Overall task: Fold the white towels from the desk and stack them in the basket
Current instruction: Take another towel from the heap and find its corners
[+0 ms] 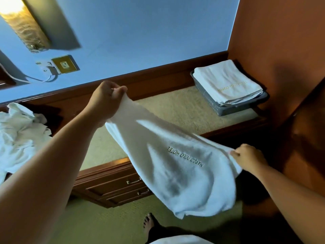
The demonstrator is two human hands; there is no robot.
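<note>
A white towel (177, 166) with gold hotel lettering hangs stretched in the air over the front of the desk (175, 110). My left hand (105, 97) pinches one upper corner of it, raised above the desk. My right hand (248, 157) pinches the other corner, lower and to the right. The towel's loose lower part sags toward the floor. At the desk's far right stands a grey basket (211, 101) holding a stack of folded white towels (226, 83). A heap of unfolded white towels (19, 136) lies at the desk's left end.
The desk has a tan top, a dark wooden frame and drawers (123, 187) below. An orange-brown wall (281, 50) closes the right side. A wall lamp (22, 25) and a socket (65, 65) with a cable are at the back left. A bare foot (149, 224) stands on the carpet.
</note>
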